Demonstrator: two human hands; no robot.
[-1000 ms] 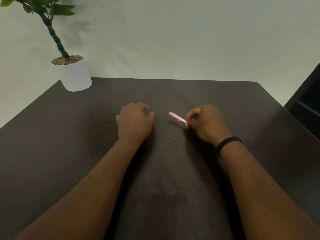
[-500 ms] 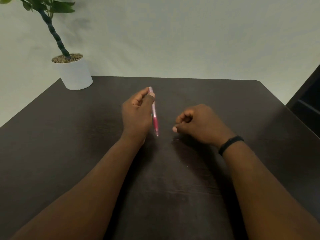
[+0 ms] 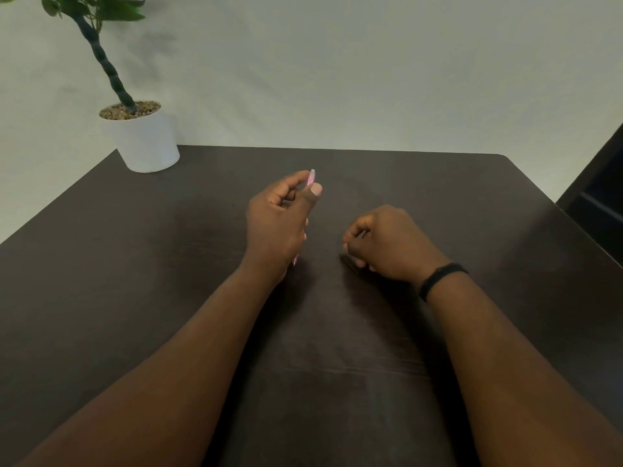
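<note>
On the dark wooden table (image 3: 135, 264), my left hand (image 3: 276, 227) grips a slim pink pen (image 3: 311, 177), held steeply. Its top pokes out above my thumb and its tip (image 3: 294, 262) shows below my palm; the barrel between is hidden by the hand. To the right, my right hand (image 3: 391, 244) is curled with its fingertips down on the table. They pinch a thin dark rod (image 3: 345, 259) that lies there, mostly covered by the fingers. A black band (image 3: 441, 276) circles my right wrist.
A white pot (image 3: 145, 143) with pebbles and a green plant stands at the table's far left corner against a pale wall. A dark piece of furniture (image 3: 600, 193) stands past the table's right edge.
The pen passed from my right hand to my left, which lifted it and turned it steep. My right hand dropped toward me onto the thin rod lying on the table.
</note>
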